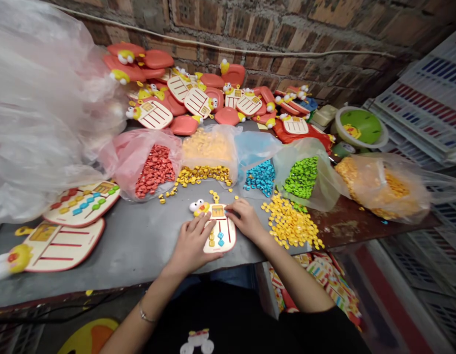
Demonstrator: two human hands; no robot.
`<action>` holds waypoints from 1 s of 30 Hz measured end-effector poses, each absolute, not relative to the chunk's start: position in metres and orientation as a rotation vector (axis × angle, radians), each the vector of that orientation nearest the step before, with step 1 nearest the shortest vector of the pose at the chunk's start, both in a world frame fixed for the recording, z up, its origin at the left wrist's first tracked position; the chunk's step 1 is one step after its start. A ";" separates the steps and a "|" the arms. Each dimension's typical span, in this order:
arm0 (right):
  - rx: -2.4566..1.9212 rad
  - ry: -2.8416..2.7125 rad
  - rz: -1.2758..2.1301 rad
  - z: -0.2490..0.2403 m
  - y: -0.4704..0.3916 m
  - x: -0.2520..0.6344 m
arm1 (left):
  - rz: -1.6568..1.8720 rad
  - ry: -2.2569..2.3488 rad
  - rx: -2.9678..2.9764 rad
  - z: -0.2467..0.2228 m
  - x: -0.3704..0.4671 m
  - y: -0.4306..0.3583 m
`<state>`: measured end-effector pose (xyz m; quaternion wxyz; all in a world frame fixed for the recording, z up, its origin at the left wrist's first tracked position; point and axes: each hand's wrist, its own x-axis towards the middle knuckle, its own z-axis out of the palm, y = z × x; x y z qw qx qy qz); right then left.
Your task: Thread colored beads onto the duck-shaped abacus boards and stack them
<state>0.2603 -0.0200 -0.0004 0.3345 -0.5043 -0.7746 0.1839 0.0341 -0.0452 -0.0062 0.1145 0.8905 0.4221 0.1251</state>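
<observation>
A cream toy board (228,241) with a duck head (200,207) lies at the table's front edge. Yellow pieces (212,238) and blue pieces (221,239) sit in two of its slots. My left hand (193,242) rests over the board's left side, fingers together, gripping its edge. At the upper right of the board, my right hand (245,218) pinches a small blue piece (227,211), mostly hidden by the fingertips. Loose yellow pieces (292,223) lie to the right of my right hand.
Behind are bags of red (156,169), gold (203,174), blue (260,178) and green pieces (301,177). More boards (69,246) lie at the left, under a big plastic bag (46,98). Duck toys (198,102) pile by the wall; a bowl (360,125) stands right.
</observation>
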 end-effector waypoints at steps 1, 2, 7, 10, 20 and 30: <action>-1.305 -2.029 0.504 0.000 -0.023 0.261 | 0.368 1.241 2.608 -0.006 0.034 -0.045; -1.293 -2.030 0.537 -0.001 -0.025 0.261 | 0.369 1.243 2.605 -0.007 0.034 -0.045; -1.245 -1.904 0.685 -0.008 -0.026 0.253 | 0.368 1.234 2.592 -0.006 0.035 -0.045; -1.185 -1.898 0.758 -0.011 -0.025 0.245 | 0.357 1.241 2.590 -0.005 0.035 -0.045; -1.491 -1.682 0.555 -0.003 -0.002 0.301 | 0.368 1.236 2.582 -0.007 0.036 -0.045; -1.744 -1.831 0.187 -0.005 0.031 0.316 | 0.374 1.234 2.593 -0.006 0.035 -0.046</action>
